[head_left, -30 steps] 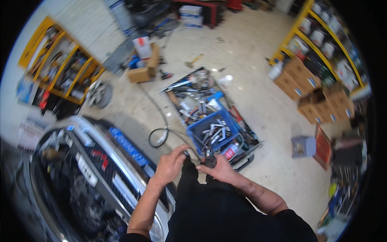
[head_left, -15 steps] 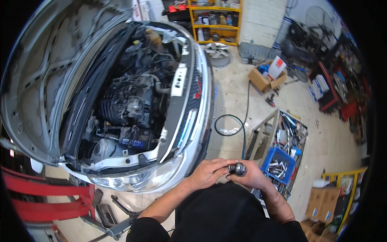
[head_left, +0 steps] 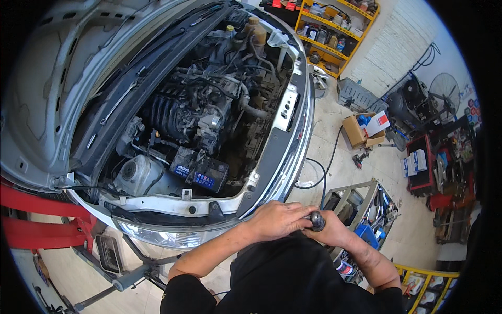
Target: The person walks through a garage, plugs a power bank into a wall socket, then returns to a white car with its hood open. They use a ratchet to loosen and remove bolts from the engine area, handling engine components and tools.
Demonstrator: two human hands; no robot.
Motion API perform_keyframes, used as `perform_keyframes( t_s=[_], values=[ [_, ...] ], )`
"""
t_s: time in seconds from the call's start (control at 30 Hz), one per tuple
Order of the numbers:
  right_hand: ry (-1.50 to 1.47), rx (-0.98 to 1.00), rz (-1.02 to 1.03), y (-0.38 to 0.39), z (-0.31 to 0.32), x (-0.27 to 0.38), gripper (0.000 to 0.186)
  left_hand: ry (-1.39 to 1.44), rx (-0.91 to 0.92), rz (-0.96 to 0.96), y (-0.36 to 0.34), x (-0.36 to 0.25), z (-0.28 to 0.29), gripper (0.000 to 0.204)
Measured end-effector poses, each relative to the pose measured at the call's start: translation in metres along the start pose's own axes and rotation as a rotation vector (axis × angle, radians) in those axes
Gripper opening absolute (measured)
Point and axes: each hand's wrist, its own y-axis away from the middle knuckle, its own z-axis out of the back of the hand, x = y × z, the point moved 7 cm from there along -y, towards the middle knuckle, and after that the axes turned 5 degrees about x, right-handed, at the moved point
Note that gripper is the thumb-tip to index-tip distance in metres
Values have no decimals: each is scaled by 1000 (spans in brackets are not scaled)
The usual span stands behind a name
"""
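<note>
My right hand (head_left: 333,228) is wrapped around a ratchet wrench, seen nearly end-on; its rounded dark metal head (head_left: 316,221) points up between my hands. My left hand (head_left: 278,220) is closed too, its fingers and thumb pressed to the side of that head. Whatever lies under the fingers is hidden. Both hands are in front of my body, just off the front corner of a car with its hood up. In the open engine bay sit the engine (head_left: 201,112) and a battery (head_left: 198,170).
A combination wrench (head_left: 119,102) lies on the cowl. To the right stand a tool cart (head_left: 374,188) with a blue bin (head_left: 367,235) and a cardboard box (head_left: 355,132). A hose (head_left: 325,178) runs across the floor. Red lift parts (head_left: 42,220) are at left.
My view has swung toward the car, so the engine bay fills more of the picture. My hands stay together on the ratchet wrench, whose head is now tilted more upright.
</note>
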Motion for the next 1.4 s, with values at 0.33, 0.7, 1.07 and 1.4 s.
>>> perform_keyframes(
  t_s=[0.33, 0.7, 1.07, 1.4],
  values=[
    [61, 252, 216, -105, -2, 38, 49, -509, -752, 185, 49, 8, 79, 27],
    [470, 247, 369, -239, -27, 67, 56, -934, -693, 918, 72, 87, 112, 9],
    [610, 330, 428, -328, -37, 92, 43, -611, -719, 803, 109, 146, 183, 19],
    [684, 315, 364, -373, -45, 93, 49, -77, -1122, 1060, 197, 342, 144, 34]
  ],
)
